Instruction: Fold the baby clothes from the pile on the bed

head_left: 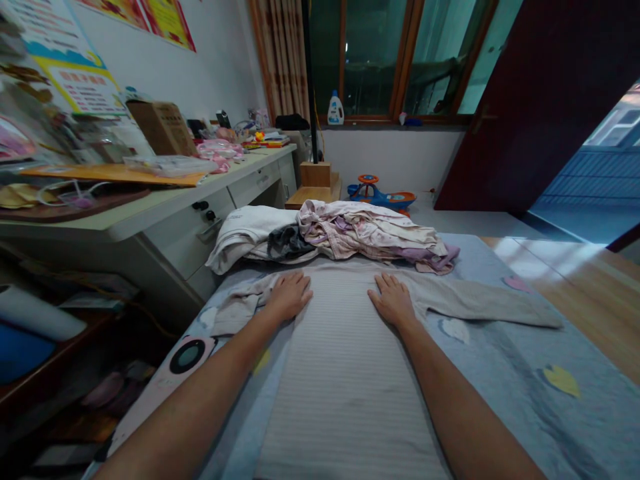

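A light grey striped long-sleeved shirt (353,373) lies spread out on the bed, its body stretching towards me. My left hand (290,295) rests flat on the shirt near its left shoulder, fingers stretched out. On the opposite shoulder lies my right hand (393,300), palm down with its fingers apart. The right sleeve reaches out straight across the sheet, while the left sleeve is bunched and bent beside my left hand. Neither hand grips the cloth. Just beyond the collar sits a pile of crumpled clothes (370,230), with a white garment (255,227) at its left.
Under everything is a blue patterned bed sheet (500,393). Along the left stands a cluttered desk (190,200) bearing a cardboard box (161,127). Beyond the bed are a blue ride-on toy (383,197), a wooden stand (315,187) and a dark red door (520,113).
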Demonstrator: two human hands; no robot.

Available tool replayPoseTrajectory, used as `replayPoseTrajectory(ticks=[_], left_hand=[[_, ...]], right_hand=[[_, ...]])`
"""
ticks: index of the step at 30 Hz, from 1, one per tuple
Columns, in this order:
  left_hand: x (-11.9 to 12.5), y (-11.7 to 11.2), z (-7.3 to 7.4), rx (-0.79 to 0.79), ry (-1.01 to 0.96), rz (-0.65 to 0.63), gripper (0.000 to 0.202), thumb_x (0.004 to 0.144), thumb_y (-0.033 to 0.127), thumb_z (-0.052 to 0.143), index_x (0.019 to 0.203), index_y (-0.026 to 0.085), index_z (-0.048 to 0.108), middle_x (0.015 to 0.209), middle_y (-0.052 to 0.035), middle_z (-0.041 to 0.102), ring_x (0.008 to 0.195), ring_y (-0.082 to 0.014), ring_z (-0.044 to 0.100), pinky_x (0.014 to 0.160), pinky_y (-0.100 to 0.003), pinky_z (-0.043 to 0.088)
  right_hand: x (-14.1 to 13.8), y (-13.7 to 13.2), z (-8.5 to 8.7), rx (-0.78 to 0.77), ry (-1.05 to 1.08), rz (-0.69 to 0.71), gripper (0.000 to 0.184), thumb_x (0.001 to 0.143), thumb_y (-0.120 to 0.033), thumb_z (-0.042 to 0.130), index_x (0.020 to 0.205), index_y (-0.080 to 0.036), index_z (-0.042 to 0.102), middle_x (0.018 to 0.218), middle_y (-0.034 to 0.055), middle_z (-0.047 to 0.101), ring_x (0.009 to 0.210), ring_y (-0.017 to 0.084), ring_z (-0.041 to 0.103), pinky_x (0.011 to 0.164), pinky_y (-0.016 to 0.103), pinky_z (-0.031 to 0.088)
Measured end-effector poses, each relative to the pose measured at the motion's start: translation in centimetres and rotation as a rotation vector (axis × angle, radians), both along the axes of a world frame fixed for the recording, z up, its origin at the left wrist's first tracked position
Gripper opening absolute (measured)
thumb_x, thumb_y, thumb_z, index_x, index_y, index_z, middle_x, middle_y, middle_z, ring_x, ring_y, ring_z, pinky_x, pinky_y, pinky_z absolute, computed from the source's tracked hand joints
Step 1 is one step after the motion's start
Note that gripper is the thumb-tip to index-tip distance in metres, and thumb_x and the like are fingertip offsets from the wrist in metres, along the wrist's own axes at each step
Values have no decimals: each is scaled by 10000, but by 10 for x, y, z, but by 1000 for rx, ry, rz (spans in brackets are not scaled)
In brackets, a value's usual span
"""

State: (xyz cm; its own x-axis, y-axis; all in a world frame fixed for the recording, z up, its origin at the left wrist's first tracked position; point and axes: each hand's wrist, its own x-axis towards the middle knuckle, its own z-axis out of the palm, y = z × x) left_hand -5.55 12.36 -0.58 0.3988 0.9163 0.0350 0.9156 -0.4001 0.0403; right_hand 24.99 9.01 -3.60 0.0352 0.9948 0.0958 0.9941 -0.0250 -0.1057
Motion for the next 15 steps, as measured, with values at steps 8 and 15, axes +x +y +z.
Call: replayPoseTrajectory(ticks=[8, 15], left_hand=[[-90, -19, 37, -23, 105, 496, 813, 787, 655, 582, 1401, 134, 471, 1349, -235, 556, 1225, -416, 551, 972, -487, 452], [-142, -2, 28, -325, -208, 592, 757, 650, 570, 732, 1249, 137, 570, 1283, -204, 646, 1080, -331, 664, 800, -341, 529]], right_hand=[[1, 2, -4, 20, 6, 5, 564, 994, -473, 396, 1474, -182, 451, 1576, 123, 395, 1440, 298, 329, 1151, 471, 247], [3, 4, -5, 12, 11, 8, 557, 991, -470, 397, 1457, -174, 466, 1581, 117, 389, 1440, 302, 331, 1156, 477, 247]])
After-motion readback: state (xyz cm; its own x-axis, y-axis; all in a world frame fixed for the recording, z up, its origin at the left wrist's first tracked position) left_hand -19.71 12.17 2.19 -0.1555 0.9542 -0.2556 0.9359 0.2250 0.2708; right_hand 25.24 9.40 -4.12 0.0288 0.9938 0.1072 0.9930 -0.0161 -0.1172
